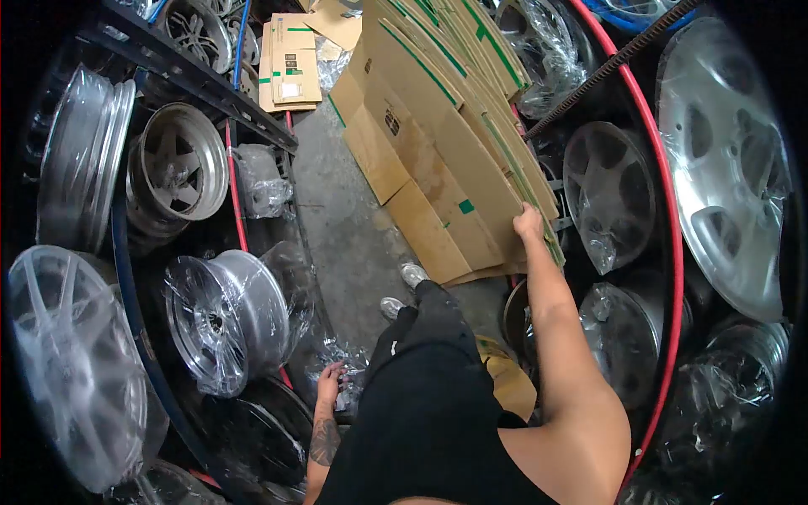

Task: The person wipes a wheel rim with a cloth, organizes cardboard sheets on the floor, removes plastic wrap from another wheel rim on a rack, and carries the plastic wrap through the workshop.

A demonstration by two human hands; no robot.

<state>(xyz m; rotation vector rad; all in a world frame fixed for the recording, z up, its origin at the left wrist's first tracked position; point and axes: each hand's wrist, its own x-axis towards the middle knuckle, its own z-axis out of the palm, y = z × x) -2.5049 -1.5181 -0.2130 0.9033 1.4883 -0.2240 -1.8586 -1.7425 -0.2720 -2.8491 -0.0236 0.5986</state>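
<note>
While my right hand (528, 222) clamps its fingers on flattened cardboard boxes (446, 160) along the right edge of the floor (332, 227), my left hand (330, 383) hangs, fingers slightly apart, near clear plastic wrap (352, 367).

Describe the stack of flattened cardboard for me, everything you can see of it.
The flattened cardboard is brown, many sheets layered and slightly fanned, with strips of green tape, small dark printing and darker, stained-looking patches on the front sheet. It stands on the grey floor, seemingly leaning towards the wheels at right. The right hand grips its near edge.
</note>
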